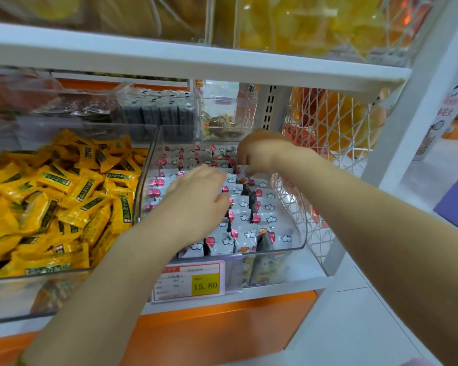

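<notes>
Where white packets [245,204] fill the clear bin [275,251] (yellow candies [72,191] alongside): left fingers [216,178] flat, right fingers [245,160] pinching one.

price tag [193,281] reads 15.80, other print illegible

White packets [242,206] bear red spots and cloud prints; neighbouring sachets [64,196] yellow, green-labelled.

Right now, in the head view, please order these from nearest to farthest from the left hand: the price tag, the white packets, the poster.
1. white packets: in the clear bin, under the left hand.
2. price tag: on the bin's front, toward the camera.
3. poster: far right, beyond the shelf post.
</notes>
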